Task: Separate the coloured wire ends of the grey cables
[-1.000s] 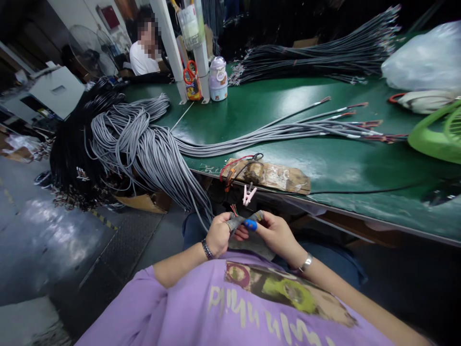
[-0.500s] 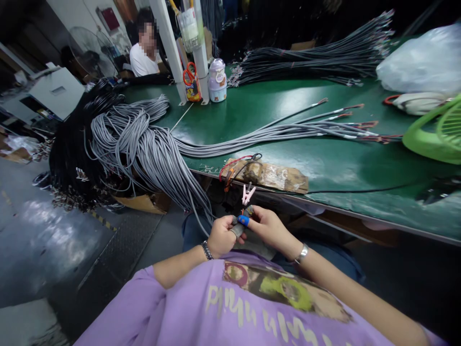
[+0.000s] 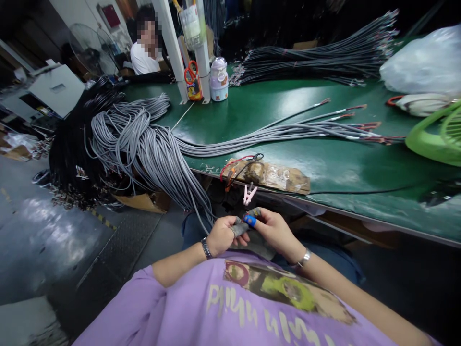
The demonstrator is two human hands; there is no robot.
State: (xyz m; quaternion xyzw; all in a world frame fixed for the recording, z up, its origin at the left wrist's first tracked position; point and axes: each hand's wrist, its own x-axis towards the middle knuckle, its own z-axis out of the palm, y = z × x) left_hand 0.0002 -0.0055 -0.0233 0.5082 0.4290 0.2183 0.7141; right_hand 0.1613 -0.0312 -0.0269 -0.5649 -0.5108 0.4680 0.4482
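Observation:
My left hand (image 3: 222,236) is closed on a grey cable that runs down from the big grey cable bundle (image 3: 158,149) at the table's edge. Close beside it, my right hand (image 3: 274,229) pinches at the same cable's end, where a bit of reddish wire shows. Fingers hide most of that end. Grey wraps cover some fingertips, and a blue wrap is on my right thumb. Just beyond the hands, a pink clip (image 3: 249,194) sits at the table edge by a taped wooden board (image 3: 284,178) with red and black leads.
Several grey cables with stripped ends lie across the green table (image 3: 360,178). Behind are a dark cable bundle (image 3: 317,60), a plastic bag (image 3: 425,60), a green fan (image 3: 437,134), a lilac bottle (image 3: 219,81) and red-handled scissors (image 3: 190,72). A person (image 3: 144,55) sits far left.
My right hand has shifted slightly to the right, a little apart from the left. My left hand stays nearly in place, and the view has moved slightly.

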